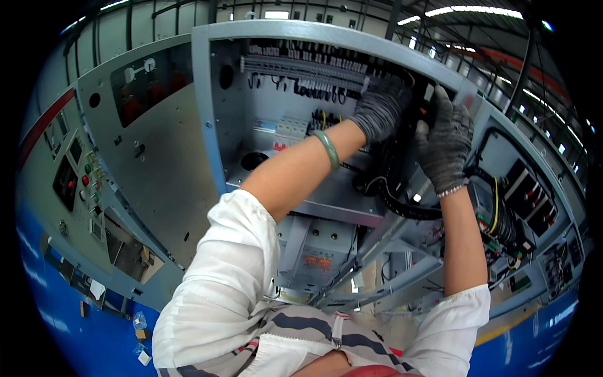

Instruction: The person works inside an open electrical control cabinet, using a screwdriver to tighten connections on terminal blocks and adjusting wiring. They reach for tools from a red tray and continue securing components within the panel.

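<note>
Reaching between one and two o'clock, the left hand (382, 108) is beside the wire duct (301, 70) at twelve inside the cabinet (301, 29), its finger grip impossible to tell. Toward two, the right hand (446, 141) spreads loosely, apparently empty.

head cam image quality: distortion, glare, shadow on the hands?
Head view: fisheye bows the cabinet's top rail, corners black; head view: ceiling light strip blown out, glare streaks on the blue floor; head view: gloved left hand partly in shadow, its far end hard to read; gloved right hand clearer.
</note>
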Available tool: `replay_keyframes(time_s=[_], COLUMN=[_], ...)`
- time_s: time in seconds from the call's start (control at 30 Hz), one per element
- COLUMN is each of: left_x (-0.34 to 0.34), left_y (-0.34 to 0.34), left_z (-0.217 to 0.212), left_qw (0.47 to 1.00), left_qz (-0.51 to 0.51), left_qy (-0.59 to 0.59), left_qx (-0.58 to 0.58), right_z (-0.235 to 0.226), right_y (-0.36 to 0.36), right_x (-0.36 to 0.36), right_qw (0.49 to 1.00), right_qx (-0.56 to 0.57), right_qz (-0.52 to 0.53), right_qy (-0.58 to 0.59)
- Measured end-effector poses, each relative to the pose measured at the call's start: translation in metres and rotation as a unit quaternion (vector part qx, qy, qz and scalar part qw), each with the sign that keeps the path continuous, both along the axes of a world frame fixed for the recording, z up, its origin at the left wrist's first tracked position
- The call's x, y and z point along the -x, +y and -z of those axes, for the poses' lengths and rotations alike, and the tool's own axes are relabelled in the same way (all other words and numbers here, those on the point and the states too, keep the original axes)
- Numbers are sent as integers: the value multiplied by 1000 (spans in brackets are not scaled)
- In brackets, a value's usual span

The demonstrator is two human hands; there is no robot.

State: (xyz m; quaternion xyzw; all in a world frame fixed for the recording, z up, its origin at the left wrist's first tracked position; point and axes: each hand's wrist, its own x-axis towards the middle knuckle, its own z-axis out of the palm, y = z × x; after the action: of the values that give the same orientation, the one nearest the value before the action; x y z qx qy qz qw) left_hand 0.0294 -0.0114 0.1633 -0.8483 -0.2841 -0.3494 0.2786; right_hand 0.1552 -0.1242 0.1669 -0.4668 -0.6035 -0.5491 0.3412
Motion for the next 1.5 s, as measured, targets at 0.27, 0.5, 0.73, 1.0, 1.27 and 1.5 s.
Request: replay_keyframes(time_s=[0.27,0.5,0.73,1.0,1.27,1.5], left_x=[8,5,4,3,15,44], left_y=[13,20,22,16,8,-10], left_z=[19,23,26,23,25,46], left_qw=[998,998,997,999,997,989], left_qz=[47,47,51,25,32,127], left_qy=[-35,-39,-50,-35,-31,-58], left_qx=[-2,0,-4,14,57,57], right_z=[-3,-5,-2,1,-11,-10], right_y=[6,6,5,13,-8,-5], right_x=[-12,-3,-9,-12,3,-4], right_qw=[999,999,994,995,962,959], right_qx=[26,-9,33,41,226,211], right_qz=[25,40,97,88,147,107], right_qy=[-13,7,-38,18,37,156])
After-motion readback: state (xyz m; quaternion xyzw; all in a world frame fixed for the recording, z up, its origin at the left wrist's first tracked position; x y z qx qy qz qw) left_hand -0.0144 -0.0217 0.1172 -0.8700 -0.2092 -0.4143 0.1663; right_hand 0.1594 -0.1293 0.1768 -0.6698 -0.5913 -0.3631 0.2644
